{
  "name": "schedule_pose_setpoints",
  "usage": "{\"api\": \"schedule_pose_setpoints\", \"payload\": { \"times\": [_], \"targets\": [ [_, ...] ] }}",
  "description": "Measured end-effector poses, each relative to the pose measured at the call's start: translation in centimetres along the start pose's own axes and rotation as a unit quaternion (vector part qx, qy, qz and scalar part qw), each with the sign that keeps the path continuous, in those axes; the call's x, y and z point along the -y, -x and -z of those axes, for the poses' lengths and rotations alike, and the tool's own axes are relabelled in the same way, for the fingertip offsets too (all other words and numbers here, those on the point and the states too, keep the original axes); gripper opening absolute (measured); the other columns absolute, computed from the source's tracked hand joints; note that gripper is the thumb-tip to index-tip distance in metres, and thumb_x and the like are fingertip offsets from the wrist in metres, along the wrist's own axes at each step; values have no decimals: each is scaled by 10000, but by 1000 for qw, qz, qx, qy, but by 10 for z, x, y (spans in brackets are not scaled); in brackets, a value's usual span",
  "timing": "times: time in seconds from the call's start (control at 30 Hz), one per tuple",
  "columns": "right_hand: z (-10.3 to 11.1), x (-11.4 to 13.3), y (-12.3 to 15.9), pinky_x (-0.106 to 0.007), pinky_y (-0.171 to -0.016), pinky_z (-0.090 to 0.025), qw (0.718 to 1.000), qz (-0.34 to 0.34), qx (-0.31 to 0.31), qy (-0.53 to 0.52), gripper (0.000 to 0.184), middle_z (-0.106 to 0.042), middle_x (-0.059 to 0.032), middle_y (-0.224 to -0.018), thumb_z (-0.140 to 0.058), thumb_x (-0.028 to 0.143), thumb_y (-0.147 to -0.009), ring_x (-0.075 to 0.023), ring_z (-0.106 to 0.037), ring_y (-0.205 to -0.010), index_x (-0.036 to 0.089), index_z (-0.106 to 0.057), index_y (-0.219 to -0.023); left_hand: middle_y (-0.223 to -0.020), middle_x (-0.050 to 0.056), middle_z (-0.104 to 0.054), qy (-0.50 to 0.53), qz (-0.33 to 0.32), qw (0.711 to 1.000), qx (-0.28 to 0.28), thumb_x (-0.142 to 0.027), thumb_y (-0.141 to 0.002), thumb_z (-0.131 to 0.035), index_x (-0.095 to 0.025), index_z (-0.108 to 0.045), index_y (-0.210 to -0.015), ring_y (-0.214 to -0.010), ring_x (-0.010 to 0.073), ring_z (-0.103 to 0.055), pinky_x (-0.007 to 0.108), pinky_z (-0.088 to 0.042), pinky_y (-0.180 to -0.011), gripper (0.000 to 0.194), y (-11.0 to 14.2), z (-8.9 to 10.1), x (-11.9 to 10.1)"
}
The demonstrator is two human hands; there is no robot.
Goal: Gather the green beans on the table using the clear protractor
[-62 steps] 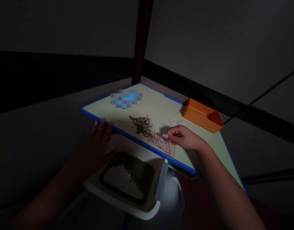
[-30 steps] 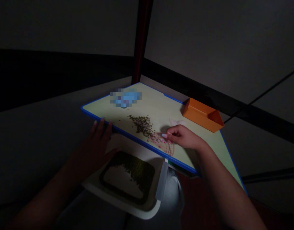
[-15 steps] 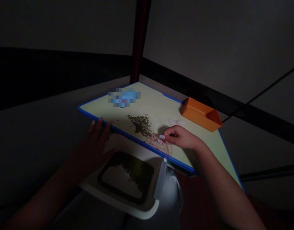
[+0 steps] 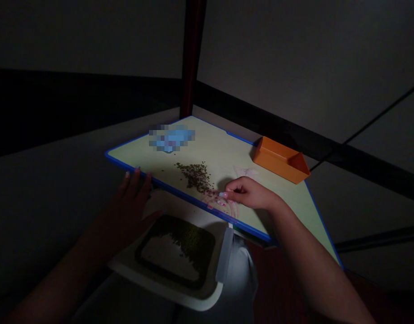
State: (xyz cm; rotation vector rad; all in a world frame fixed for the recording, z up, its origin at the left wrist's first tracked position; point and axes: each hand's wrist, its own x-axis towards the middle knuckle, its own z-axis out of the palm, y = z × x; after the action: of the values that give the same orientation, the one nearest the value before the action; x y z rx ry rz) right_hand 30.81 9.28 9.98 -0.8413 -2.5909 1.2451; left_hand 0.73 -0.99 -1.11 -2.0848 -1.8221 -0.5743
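On the pale table (image 4: 277, 204) with a blue edge lies a loose patch of small green grains, like mung beans (image 4: 195, 174). My right hand (image 4: 249, 192) rests just right of the patch, thumb and fingers pinched together; anything between the tips is too small to make out. Below the table edge, a white plastic box (image 4: 203, 303) with a grey clip stands over my lap, more green grains (image 4: 190, 238) heaped along its far and right sides. My left hand (image 4: 134, 202) is in shadow at the box's far left, fingers spread near the table edge, holding nothing visible.
An orange open tray (image 4: 281, 162) stands at the table's back right. A blurred blue item (image 4: 173, 138) lies at the back left. Pink printed marks (image 4: 223, 204) show on the tabletop near the front edge. Walls close in behind the table; the scene is dim.
My right hand has shifted slightly left, closer to the front end of the grain patch, still pinched. The whole view has drifted a little; my left hand keeps its place by the table edge.
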Motion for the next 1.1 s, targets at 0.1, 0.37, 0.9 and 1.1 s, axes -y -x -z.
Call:
{"api": "schedule_pose_setpoints", "payload": {
  "times": [0.1, 0.37, 0.9, 1.1],
  "targets": [
    [4, -1, 4, -222, -499, -236, 1000, 0, -17, -16, 356, -320, 65, -535, -501, 375, -865, -54, -285, -511, 154, -446, -592, -1534, 223, -74, -3, -4, 1000, 6, -598, -779, -346, -117, -17, -1406, -1418, 367, -63, 547, -292, -1085, 856, 0, 3, -1],
    [33, -12, 22, -229, -516, -276, 994, -62, -85, 24, 341, -414, 42, -538, -503, 383, -845, -69, -350, -514, 144, -506, -603, -1542, 206, -33, 9, -1, 1000, 9, -608, -773, -331, -129, -41, -1408, -1414, 393, -39, 572, -277, -1081, 847, 1, -2, 6],
    [35, -19, 22, -224, -568, -326, 997, -58, 33, 45, 266, -527, 20, -565, -508, 321, -815, -78, -429, -539, 119, -594, -665, -1547, 192, 8, 37, 47, 996, 68, -562, -744, -421, -155, -32, -1412, -1418, 380, -19, 549, -237, -1110, 873, -5, -1, 11],
    [37, -11, 26, -224, -542, -288, 996, -39, -41, 66, 278, -485, 35, -533, -498, 301, -840, -69, -382, -504, 122, -573, -641, -1551, 181, 21, 40, 90, 987, 128, -550, -741, -428, -167, -20, -1411, -1424, 351, -11, 533, -229, -1119, 873, -9, 15, 3]
  ]
}}
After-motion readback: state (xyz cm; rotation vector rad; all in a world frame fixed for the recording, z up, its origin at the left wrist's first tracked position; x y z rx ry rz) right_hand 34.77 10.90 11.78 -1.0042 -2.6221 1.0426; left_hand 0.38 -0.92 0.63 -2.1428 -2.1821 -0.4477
